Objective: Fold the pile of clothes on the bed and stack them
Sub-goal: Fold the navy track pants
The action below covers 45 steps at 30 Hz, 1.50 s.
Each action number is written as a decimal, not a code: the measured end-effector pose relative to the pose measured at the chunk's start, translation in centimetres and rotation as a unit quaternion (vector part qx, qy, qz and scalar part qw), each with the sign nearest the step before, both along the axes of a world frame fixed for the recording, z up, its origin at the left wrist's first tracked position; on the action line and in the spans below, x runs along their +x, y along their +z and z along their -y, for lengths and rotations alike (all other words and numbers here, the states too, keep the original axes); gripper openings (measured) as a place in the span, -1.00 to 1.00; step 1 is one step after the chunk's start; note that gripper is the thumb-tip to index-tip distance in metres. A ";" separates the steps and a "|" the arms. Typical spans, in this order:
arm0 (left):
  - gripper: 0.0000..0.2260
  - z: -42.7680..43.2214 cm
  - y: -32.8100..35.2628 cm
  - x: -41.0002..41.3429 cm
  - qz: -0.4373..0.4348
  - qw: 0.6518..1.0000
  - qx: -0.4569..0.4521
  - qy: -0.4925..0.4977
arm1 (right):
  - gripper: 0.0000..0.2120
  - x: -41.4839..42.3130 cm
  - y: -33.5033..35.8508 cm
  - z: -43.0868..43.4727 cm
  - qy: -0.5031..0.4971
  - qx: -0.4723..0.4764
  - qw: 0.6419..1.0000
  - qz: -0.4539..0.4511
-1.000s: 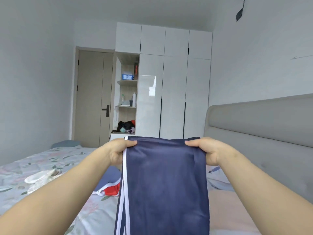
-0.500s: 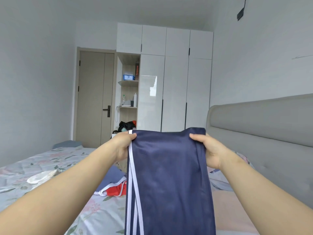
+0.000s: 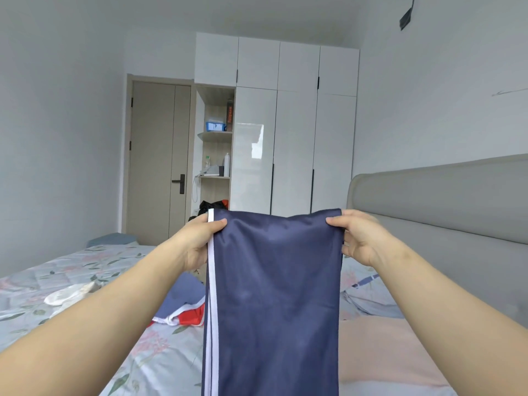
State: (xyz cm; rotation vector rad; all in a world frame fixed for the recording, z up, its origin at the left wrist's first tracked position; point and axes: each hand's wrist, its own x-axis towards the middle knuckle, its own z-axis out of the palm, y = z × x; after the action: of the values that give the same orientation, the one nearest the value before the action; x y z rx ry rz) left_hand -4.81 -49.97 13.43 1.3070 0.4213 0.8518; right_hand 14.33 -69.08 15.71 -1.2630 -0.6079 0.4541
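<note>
Head view: both arms were out front, and the navy garment [image 3: 274,295] hung dead centre of the frame, held up by its top edge above the bed [image 3: 85,270]. The left hand [image 3: 197,241] pinched the top left corner, thumb beside the white side stripes. The right hand [image 3: 361,238] gripped the top right corner, fingers curled behind the cloth. Left of centre, a red-and-blue garment [image 3: 185,307] lay crumpled on the bed, with a white garment [image 3: 71,292] further left.
</note>
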 end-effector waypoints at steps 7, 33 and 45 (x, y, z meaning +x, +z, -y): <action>-0.74 0.5 -1.0 -0.6 -0.079 0.993 0.048 -0.070 | -0.34 -0.6 -0.5 0.3 0.041 -0.009 0.996 0.081; -0.86 0.1 -1.8 -1.1 -0.205 0.977 0.051 -0.032 | -0.31 -0.7 -3.3 0.1 0.100 -0.185 0.963 0.169; -0.70 0.0 -6.5 -0.6 -0.232 0.971 -0.045 -0.027 | -0.29 -0.9 -7.7 -1.0 0.093 -0.165 0.976 0.104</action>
State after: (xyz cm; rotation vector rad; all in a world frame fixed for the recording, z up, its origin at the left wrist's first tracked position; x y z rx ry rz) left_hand -5.39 -49.94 6.95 1.4247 0.7794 0.4693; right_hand 13.45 -68.07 8.01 -1.5899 -0.8576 0.6005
